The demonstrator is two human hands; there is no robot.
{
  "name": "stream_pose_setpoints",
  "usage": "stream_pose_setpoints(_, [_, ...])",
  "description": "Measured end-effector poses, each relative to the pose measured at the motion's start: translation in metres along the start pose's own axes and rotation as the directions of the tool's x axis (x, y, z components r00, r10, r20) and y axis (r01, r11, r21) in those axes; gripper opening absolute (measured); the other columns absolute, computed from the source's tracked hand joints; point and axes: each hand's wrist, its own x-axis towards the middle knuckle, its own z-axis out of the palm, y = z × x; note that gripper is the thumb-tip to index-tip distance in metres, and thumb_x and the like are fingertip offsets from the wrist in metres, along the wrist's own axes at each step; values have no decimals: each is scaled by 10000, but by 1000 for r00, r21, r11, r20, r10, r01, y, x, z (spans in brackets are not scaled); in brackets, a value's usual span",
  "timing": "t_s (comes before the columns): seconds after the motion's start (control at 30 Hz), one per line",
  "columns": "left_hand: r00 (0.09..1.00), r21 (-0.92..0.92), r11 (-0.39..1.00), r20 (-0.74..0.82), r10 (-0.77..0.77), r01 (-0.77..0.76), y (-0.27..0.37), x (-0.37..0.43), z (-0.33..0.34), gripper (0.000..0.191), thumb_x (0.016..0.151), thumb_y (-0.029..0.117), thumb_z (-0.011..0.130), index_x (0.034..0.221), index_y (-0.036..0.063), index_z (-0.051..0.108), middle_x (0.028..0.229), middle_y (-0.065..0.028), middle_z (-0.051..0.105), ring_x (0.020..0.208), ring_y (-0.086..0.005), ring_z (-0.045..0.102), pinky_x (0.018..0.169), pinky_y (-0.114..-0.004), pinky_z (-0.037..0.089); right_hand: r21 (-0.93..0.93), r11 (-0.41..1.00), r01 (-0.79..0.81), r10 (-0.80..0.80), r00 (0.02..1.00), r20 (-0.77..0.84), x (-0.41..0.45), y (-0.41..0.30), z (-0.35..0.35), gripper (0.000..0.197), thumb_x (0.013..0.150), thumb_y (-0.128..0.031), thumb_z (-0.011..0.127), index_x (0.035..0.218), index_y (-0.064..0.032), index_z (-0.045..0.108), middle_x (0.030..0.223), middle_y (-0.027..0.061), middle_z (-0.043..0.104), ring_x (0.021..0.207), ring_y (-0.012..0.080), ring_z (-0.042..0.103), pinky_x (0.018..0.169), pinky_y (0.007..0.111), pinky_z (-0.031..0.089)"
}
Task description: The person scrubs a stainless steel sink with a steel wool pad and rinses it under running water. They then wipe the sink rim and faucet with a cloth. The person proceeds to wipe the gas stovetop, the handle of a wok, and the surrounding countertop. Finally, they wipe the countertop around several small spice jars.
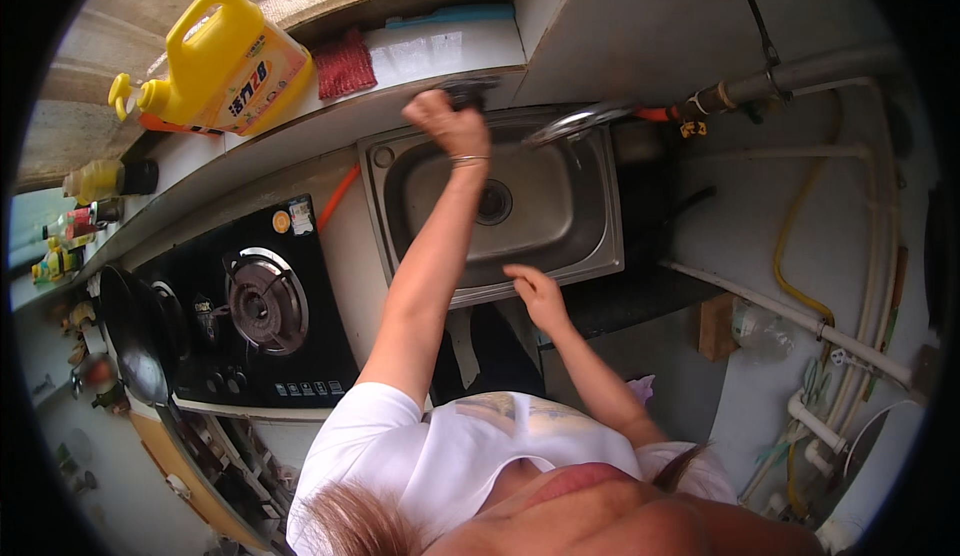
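Note:
My left hand (456,126) is stretched out over the back left of the stainless steel sink (555,252), close to the tiled ledge. Its fingers are around a dark, crumpled thing (471,92), too blurred to name for certain. Above the sink's near rim hovers my right hand (538,297), fingers loosely apart and nothing seen in them. The drain (495,202) shows in the basin's floor. A chrome faucet (581,122) reaches over the basin from the back right.
A black gas stove (259,346) stands left of the sink, with a dark wok (142,364) at its far side. On the ledge are a yellow detergent jug (232,75), a red cloth (345,64) and several bottles (97,181). Pipes (780,304) run along the right wall.

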Motion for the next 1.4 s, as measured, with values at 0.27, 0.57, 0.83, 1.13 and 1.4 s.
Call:
stream_pose_setpoints(0.27, [526,163,504,370,766,-848,-59,25,-21,250,671,127,609,884,252,572,1062,-7,482,983,-219,444,801,-365,369,10,998,-69,70,993,-92,-83,18,-47,226,855,-26,504,1037,5,634,1021,113,658,959,193,616,851,281,459])
stream_pose_setpoints(0.57, [-417,-223,-357,590,692,-907,-68,95,-36,519,726,209,524,1242,174,559,1345,20,422,1191,-162,394,979,-293,347,48,977,-207,212,953,-218,-140,33,-68,208,859,-6,494,1008,24,636,983,132,671,925,200,634,838,279,477])
stream_pose_setpoints(0.83, [-342,-285,-204,613,712,-937,-15,-10,142,522,750,117,495,1266,69,432,1247,-57,455,1136,-223,413,960,-294,377,82,990,-112,130,959,-251,-117,18,-72,183,872,-1,516,1015,18,629,983,121,662,907,182,636,807,263,485])
stream_pose_setpoints(1.13, [-363,-652,365,709,604,-665,-21,-28,128,448,783,119,468,1229,89,440,1125,-122,488,1020,-264,474,935,-324,398,-51,998,-43,30,975,-222,-102,9,-79,190,872,3,505,1011,17,634,959,114,652,882,182,626,796,269,480])
stream_pose_setpoints(1.4, [-210,-554,553,799,564,-622,-57,-4,77,513,804,160,462,1307,94,386,1217,-161,453,1029,-308,476,949,-349,393,-31,1000,2,-7,988,-155,-97,3,-69,175,866,-3,514,989,6,638,932,115,651,851,206,633,761,282,493])
